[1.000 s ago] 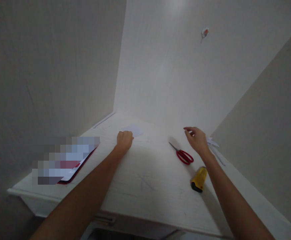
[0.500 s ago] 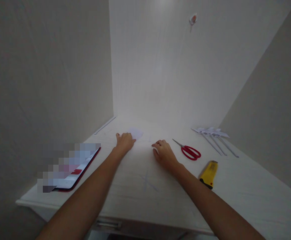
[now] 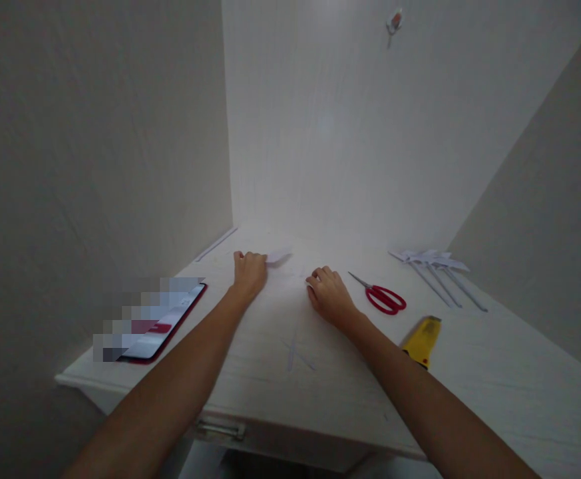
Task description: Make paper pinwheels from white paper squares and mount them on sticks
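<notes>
My left hand [image 3: 251, 271] is closed on a small white piece of paper [image 3: 279, 255], which sticks out on its right side, tilted up from the table. My right hand [image 3: 328, 290] rests on the tabletop to the right of it, fingers loosely bent and apart, with nothing visible in them. Just right of that hand lie red-handled scissors [image 3: 385, 299], tips pointing away to the left. Nearer to me, partly behind my right forearm, is a yellow cutter-like tool [image 3: 424, 340].
Several white paper sticks with folded tops [image 3: 432, 259] lie at the back right. A tablet-like device [image 3: 158, 339], partly pixelated, lies on the left. One thin white strip [image 3: 216, 244] runs along the left wall. Walls enclose the white table [image 3: 270, 386] on three sides.
My left hand has raised the piece of paper, which lay flat before and is now tilted. My right hand stays near the same place, its fingers slightly more curled. The view has shifted a little.
</notes>
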`<state>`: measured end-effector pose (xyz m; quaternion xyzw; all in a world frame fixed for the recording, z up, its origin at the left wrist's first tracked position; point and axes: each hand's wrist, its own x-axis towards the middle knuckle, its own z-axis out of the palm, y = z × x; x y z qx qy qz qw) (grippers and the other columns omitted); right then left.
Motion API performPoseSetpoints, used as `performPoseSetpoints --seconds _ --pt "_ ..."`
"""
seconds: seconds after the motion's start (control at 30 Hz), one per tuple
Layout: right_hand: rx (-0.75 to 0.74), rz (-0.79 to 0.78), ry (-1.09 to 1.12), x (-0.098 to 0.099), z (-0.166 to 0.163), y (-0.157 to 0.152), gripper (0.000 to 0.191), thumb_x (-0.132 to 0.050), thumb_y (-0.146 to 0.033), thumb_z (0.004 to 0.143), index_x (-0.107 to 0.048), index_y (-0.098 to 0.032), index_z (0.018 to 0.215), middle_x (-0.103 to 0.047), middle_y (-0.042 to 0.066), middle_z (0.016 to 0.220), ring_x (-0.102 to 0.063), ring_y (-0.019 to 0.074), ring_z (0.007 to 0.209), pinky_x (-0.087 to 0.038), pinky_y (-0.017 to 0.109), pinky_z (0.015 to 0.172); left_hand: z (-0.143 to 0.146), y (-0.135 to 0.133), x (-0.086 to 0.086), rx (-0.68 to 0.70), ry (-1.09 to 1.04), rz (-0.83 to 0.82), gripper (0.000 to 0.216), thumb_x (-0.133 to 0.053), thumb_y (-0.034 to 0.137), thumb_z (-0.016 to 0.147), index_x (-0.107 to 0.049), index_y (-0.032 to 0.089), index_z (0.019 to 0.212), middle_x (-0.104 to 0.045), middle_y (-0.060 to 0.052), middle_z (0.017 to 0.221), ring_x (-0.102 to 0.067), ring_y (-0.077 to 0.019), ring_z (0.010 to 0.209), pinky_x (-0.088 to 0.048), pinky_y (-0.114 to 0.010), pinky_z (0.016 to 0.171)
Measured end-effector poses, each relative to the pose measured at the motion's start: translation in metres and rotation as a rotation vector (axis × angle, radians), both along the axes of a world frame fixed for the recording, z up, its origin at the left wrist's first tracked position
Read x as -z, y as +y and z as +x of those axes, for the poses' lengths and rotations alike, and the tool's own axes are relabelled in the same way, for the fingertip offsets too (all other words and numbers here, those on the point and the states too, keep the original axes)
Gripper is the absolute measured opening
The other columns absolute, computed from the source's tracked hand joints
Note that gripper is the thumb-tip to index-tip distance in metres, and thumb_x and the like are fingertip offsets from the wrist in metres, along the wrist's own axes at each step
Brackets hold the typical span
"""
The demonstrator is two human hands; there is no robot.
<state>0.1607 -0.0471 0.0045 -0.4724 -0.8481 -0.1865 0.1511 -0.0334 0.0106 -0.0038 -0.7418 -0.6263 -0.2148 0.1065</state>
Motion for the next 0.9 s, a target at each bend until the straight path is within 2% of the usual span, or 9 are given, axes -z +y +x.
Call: performPoseSetpoints --seconds 0.1,0.17,0.23,0.33,0.4,0.5,0.7,0.83,0.9 --pt "-0.050 0.010 0.074 0.001 -0.007 -0.001 0.027 -0.040 -0.025 0.086 -0.062 -0.010 0.095 -0.059 0.017 0.097 -0.047 0.0262 0.095 -0.035 0.039 0.079 0.008 -0.009 -0.011 0.055 -0.012 0.198 0.034 -0.036 0.014 0.082 -0.056 0.015 0.109 -0.060 -0.012 0.111 -0.050 -0.0260 0.100 -0.023 -0.044 0.087" --pt "-0.096 -0.005 0.257 0.003 -0.010 -0.001 0.036 -0.037 -0.033 0.088 -0.057 -0.009 0.105 -0.057 0.018 0.106 -0.046 0.0262 0.101 -0.034 0.040 0.085 0.014 -0.015 -0.018 0.134 -0.002 0.303 0.036 -0.038 0.015 0.082 -0.052 0.014 0.114 -0.056 -0.011 0.119 -0.047 -0.0249 0.103 -0.023 -0.043 0.087" --pt "-0.147 -0.083 0.559 0.006 -0.013 0.002 0.044 -0.030 -0.040 0.089 -0.054 -0.010 0.111 -0.056 0.017 0.110 -0.048 0.0237 0.102 -0.034 0.040 0.088 0.021 -0.022 -0.022 0.233 0.033 0.337 0.036 -0.039 0.015 0.082 -0.050 0.013 0.116 -0.055 -0.011 0.118 -0.046 -0.0246 0.104 -0.024 -0.043 0.087" --pt "-0.201 -0.351 1.094 0.010 -0.016 0.009 0.056 -0.021 -0.050 0.087 -0.060 -0.011 0.095 -0.063 0.014 0.092 -0.056 0.0195 0.085 -0.043 0.034 0.076 0.029 -0.028 -0.023 0.427 0.128 0.333 0.034 -0.040 0.015 0.083 -0.051 0.013 0.115 -0.058 -0.012 0.113 -0.046 -0.0247 0.104 -0.024 -0.042 0.085" --pt "-0.224 -0.517 1.374 0.013 -0.017 0.014 0.055 -0.027 -0.055 0.083 -0.061 -0.012 0.083 -0.064 0.012 0.079 -0.058 0.0184 0.075 -0.046 0.031 0.067 0.032 -0.030 -0.022 0.537 0.191 0.314 0.034 -0.039 0.015 0.084 -0.051 0.014 0.115 -0.058 -0.013 0.112 -0.046 -0.0244 0.104 -0.025 -0.042 0.085" --pt "-0.232 -0.563 1.592 0.014 -0.013 0.020 0.036 -0.050 -0.046 0.073 -0.060 -0.013 0.083 -0.064 0.007 0.078 -0.058 0.0170 0.074 -0.045 0.028 0.066 0.033 -0.032 -0.022 0.647 0.227 0.266 0.033 -0.036 0.017 0.087 -0.050 0.015 0.117 -0.056 -0.013 0.114 -0.046 -0.0228 0.105 -0.025 -0.041 0.085" --pt "-0.158 -0.640 1.602 0.009 0.007 0.023 0.027 -0.059 -0.032 0.066 -0.062 -0.012 0.083 -0.065 0.005 0.075 -0.057 0.0143 0.066 -0.045 0.027 0.064 0.029 -0.036 -0.023 0.661 -0.032 0.217 0.033 -0.036 0.031 0.090 -0.052 0.021 0.117 -0.051 -0.008 0.122 -0.040 -0.0209 0.113 -0.027 -0.039 0.090" --pt "-0.189 -0.819 1.354 0.001 0.015 0.017 0.023 -0.066 -0.033 0.062 -0.064 -0.012 0.071 -0.062 0.002 0.064 -0.054 0.0121 0.055 -0.041 0.024 0.053 0.029 -0.033 -0.025 0.528 -0.324 0.253 0.038 -0.049 0.031 0.083 -0.051 0.021 0.119 -0.047 -0.009 0.126 -0.041 -0.0208 0.112 -0.031 -0.038 0.092" --pt "-0.190 -0.816 1.223 -0.003 0.016 0.014 0.023 -0.067 -0.034 0.060 -0.064 -0.012 0.065 -0.060 0.001 0.058 -0.051 0.0107 0.051 -0.038 0.022 0.048 0.028 -0.029 -0.027 0.518 -0.480 0.128 0.040 -0.055 0.030 0.077 -0.054 0.017 0.116 -0.055 -0.010 0.117 -0.049 -0.0208 0.104 -0.036 -0.037 0.089"
